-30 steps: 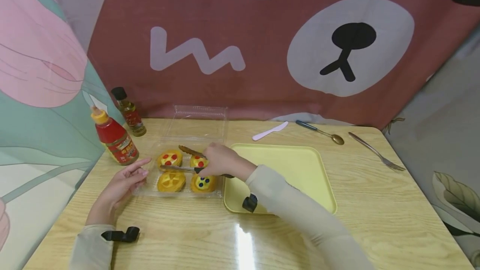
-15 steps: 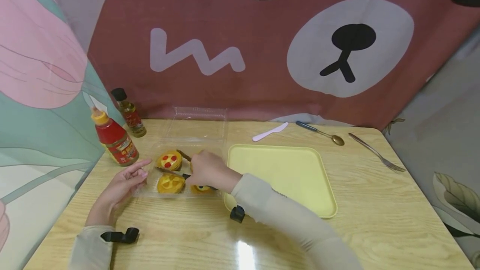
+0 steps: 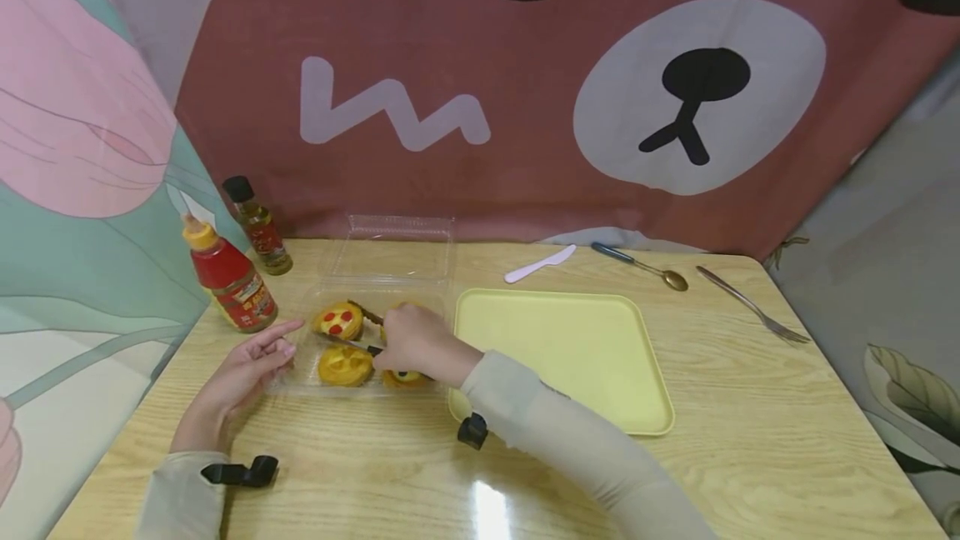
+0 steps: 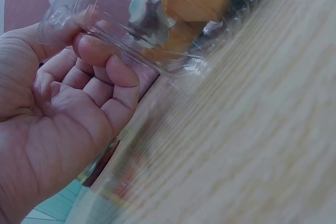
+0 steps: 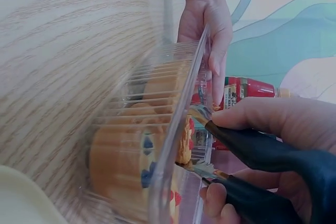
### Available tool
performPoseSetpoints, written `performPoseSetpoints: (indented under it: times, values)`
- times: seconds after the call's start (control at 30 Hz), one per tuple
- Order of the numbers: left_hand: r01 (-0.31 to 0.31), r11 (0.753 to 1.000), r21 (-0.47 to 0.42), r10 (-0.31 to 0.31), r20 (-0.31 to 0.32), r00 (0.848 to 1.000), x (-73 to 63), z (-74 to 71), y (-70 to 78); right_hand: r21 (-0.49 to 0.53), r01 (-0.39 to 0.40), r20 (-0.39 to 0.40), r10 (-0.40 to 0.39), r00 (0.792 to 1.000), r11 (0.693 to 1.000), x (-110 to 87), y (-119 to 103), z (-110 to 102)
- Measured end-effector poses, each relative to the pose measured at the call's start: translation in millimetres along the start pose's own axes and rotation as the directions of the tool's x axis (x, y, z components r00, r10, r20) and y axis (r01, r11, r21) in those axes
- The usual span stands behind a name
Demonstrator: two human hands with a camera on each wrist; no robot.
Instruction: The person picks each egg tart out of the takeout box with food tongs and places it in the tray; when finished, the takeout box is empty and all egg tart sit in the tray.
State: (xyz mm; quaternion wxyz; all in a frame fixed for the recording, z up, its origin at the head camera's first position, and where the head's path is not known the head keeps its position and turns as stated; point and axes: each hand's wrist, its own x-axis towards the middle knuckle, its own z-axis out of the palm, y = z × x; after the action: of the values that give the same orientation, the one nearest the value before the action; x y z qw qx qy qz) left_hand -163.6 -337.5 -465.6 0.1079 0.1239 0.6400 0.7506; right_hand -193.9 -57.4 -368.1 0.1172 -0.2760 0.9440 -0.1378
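My right hand [image 3: 416, 344] grips black-handled tongs [image 5: 247, 145] over the open clear plastic container [image 3: 300, 373]. The tongs' tips reach in on either side of a tart with red dots [image 3: 339, 322], back left. In front of it lies a plain yellow tart [image 3: 345, 366]. A tart with blue dots [image 3: 405, 377] is partly hidden under my right hand. The other tart, at the back right, is mostly covered by that hand. At the container's left side, my left hand [image 3: 243, 365] pinches the rim, with a finger showing through the plastic in the left wrist view.
A yellow tray [image 3: 562, 357] stands right of the container. A red sauce bottle [image 3: 232, 282] and a dark-capped oil bottle [image 3: 261, 232] stand at the left. Behind and right of the tray lie a pink knife [image 3: 540, 263], a spoon [image 3: 641, 265] and a fork [image 3: 753, 305].
My right hand has moved left with the tongs, whose tips have come closer around the red-dotted tart. The plain tart has shifted slightly right. My left hand has stayed in place.
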Motion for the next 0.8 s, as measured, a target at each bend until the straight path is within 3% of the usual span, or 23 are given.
performPoseSetpoints:
  times: [0.33, 0.47, 0.63, 0.8]
  values:
    - [0.006, 1.000, 0.005, -0.006, -0.014, 1.000, 0.1, 0.5, -0.1, 0.081, -0.004, -0.023, 0.005, 1.000, 0.997, -9.3, 8, -1]
    - [0.005, 1.000, 0.003, -0.005, -0.020, 1.000, 0.6, 0.3, -0.5, 0.047, 0.017, -0.052, -0.015, 0.999, 0.999, -14.0, 16, -2]
    - [0.018, 1.000, 0.025, -0.017, -0.039, 0.999, 0.4, 0.5, -0.2, -0.007, 0.070, -0.088, -0.070, 0.994, 0.998, -21.7, 32, -7]
    - [0.008, 1.000, 0.005, -0.008, -0.030, 1.000, 0.6, 0.9, 0.4, 0.019, 0.121, -0.125, -0.117, 0.985, 0.993, -34.0, 58, -16]
